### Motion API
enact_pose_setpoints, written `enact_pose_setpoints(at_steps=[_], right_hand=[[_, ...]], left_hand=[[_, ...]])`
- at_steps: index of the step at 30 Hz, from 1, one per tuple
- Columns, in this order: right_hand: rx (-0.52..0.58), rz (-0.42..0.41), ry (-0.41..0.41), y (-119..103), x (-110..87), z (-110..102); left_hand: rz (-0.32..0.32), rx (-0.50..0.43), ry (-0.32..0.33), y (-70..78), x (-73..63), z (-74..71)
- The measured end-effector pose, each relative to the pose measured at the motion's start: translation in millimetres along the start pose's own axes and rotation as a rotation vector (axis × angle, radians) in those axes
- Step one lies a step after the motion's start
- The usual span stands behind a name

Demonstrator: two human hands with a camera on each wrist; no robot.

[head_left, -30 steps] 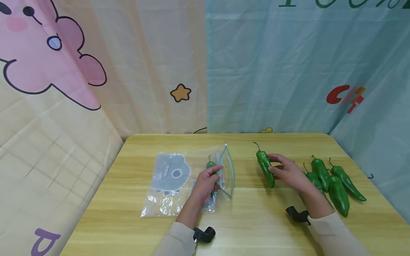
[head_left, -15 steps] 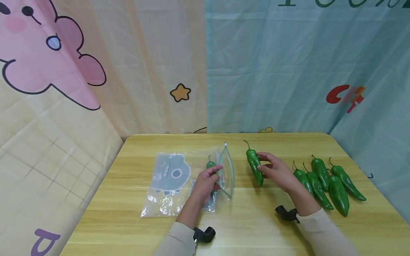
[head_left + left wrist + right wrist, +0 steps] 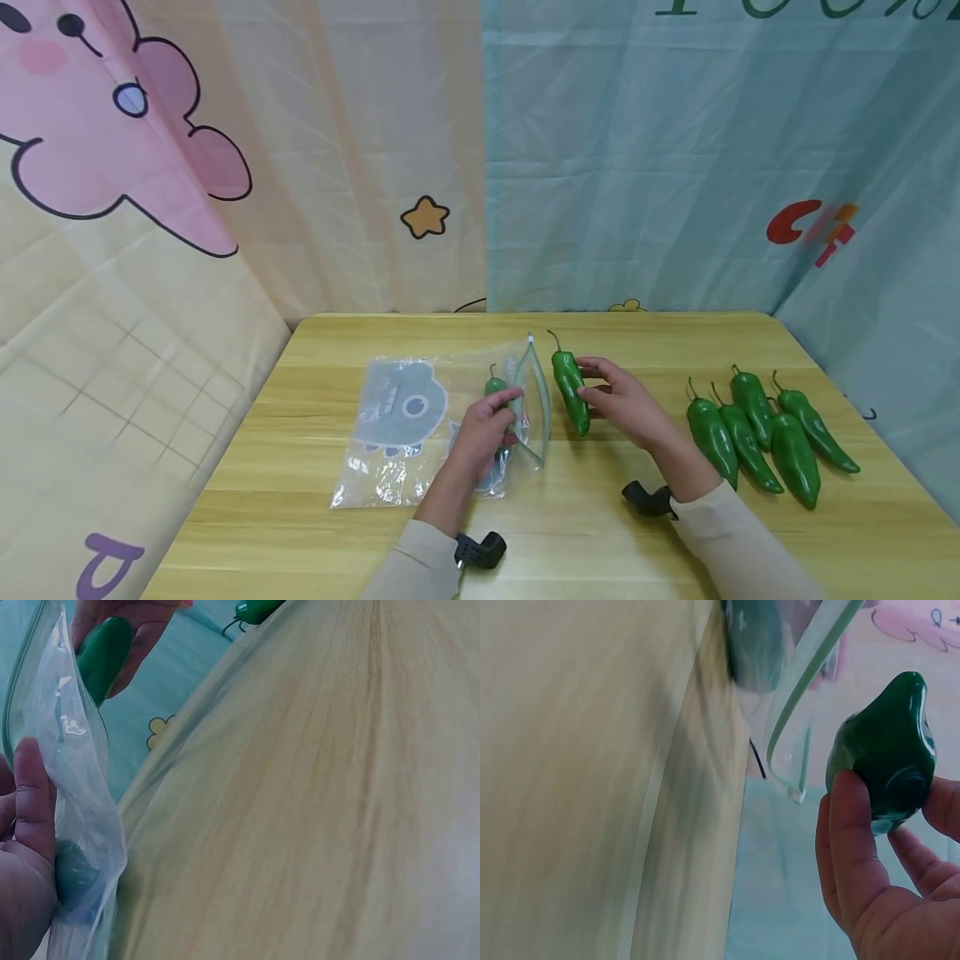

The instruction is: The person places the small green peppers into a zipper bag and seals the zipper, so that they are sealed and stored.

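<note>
Leftward comes the right hand (image 3: 618, 404), and the held pepper (image 3: 570, 387) with it, across the gap toward the left hand (image 3: 480, 429)! From my remote seat I see it just right of the bag mouth (image 3: 547, 408) now; a moment ago it was noticeably further off. Left hand hasn't budged, nor has the clear bag (image 3: 405, 400) lying under and left of it on the tabletop (image 3: 585, 525). For the work in hand I'd call that a real gain: the carry across looks nearly done, though the pepper's length runs along the opening, not into it, and that angle, I judge, could make it catch.

Right hand's got fingers and thumb about the pepper's side, stem pointing away from the person, seemingly lifted clear. My right wrist view shows air between it and the bag's edge: no contact I can see. Left hand pinches film right by the mouth, which gapes toward the right hand; how firmly, I can't tell. One bagged pepper (image 3: 494, 384) shows through the film, just beyond the left hand's fingers. And over to the right of the right hand, five loose peppers (image 3: 795, 458) lie bunched.
</note>
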State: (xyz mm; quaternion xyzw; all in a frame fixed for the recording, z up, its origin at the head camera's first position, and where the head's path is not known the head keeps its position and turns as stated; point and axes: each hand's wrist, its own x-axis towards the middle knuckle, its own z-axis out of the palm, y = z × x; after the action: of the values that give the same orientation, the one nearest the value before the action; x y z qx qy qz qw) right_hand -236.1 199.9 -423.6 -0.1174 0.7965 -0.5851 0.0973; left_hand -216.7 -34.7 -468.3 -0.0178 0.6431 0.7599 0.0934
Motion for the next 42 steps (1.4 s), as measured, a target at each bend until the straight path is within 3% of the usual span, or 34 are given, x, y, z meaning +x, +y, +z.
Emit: enact_pose_setpoints(at_steps=[7, 17, 27, 42], right_hand=[[0.084, 0.024, 0.004, -5.8, 8.8, 18.5], [0.113, 0.078, 0.021, -5.6, 16.8, 38.4], [0.050, 0.111, -0.005, 2.3, 13.7, 43.0], [-0.065, 0.088, -0.085, 7.7, 10.0, 44.0]], left_hand=[[-0.010, 0.005, 0.005, -1.8, 1.0, -1.2], [-0.006, 0.010, 0.010, 0.3, -0.8, 0.6], [0.003, 0.009, 0.012, -2.1, 1.0, 0.0], [0.005, -0.006, 0.005, -4.5, 2.3, -1.1]])
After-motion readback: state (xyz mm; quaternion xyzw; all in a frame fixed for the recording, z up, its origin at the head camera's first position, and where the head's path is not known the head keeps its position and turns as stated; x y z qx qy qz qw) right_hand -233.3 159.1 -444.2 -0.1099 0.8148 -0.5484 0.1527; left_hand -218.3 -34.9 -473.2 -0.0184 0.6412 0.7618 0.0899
